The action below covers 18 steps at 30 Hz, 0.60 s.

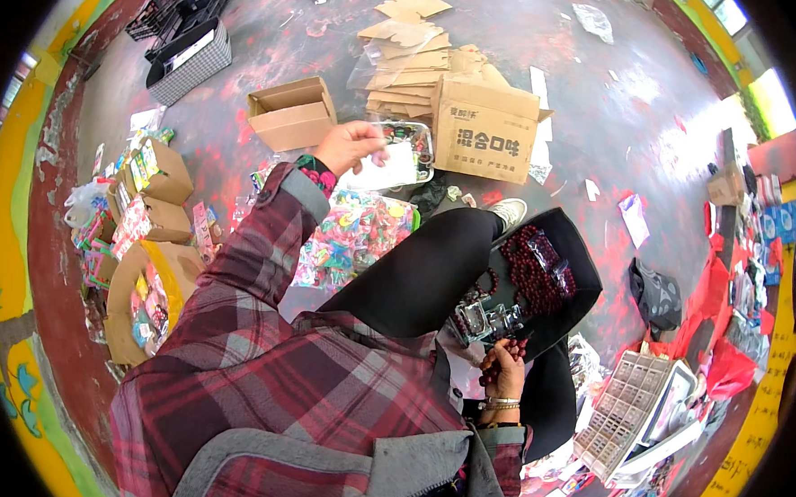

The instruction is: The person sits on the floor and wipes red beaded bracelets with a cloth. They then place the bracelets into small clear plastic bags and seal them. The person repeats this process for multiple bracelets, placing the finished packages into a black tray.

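My left hand (pixel 354 147) reaches forward over the floor, its thumb and fingertips closed in a pinch. What they hold, if anything, is too small to make out. Just beyond it lies a clear tray (pixel 426 140) of small dark and coloured pieces, with a white sheet (pixel 402 166) over part of it. My right hand (pixel 504 373) is closed around a string of dark red beads (pixel 514 348) at the near edge of a black box (pixel 580 299) beside my lap. Inside the box are more dark red bead strings (pixel 534 260) and several clear, shiny pieces (pixel 484 320).
Colourful small packets (pixel 354 237) are heaped beyond my leg. An opened carton (pixel 293 112), flattened cardboard (pixel 408 64) and a printed carton (pixel 485 132) stand ahead. Filled cartons (pixel 148 303) line the left; a beige crate (pixel 623 413) and a grey bag (pixel 655 296) sit right.
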Each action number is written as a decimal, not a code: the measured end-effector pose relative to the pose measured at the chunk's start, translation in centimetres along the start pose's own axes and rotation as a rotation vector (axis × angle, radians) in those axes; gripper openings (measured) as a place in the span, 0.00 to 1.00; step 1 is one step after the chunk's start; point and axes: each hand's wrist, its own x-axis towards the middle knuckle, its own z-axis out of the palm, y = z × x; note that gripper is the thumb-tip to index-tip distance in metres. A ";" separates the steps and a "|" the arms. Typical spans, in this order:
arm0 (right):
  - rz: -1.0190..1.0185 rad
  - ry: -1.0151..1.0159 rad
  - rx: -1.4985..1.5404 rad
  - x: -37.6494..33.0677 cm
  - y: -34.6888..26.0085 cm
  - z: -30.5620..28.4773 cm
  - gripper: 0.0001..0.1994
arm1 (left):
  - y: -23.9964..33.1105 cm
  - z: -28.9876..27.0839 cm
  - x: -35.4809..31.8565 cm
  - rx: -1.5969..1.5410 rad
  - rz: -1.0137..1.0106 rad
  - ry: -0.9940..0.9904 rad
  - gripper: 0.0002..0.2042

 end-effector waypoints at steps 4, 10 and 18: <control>-0.135 -0.039 -0.019 -1.1 -1.0 0.4 0.04 | 5.1 7.0 -3.4 -0.095 0.118 -0.212 0.06; -0.364 -0.002 -0.093 -6.8 -6.5 4.2 0.06 | 9.8 16.5 -8.8 -0.349 0.055 -0.351 0.05; -1.028 0.127 -0.414 -13.2 -10.0 7.3 0.22 | 9.3 26.2 -12.7 -0.469 -0.106 -0.462 0.05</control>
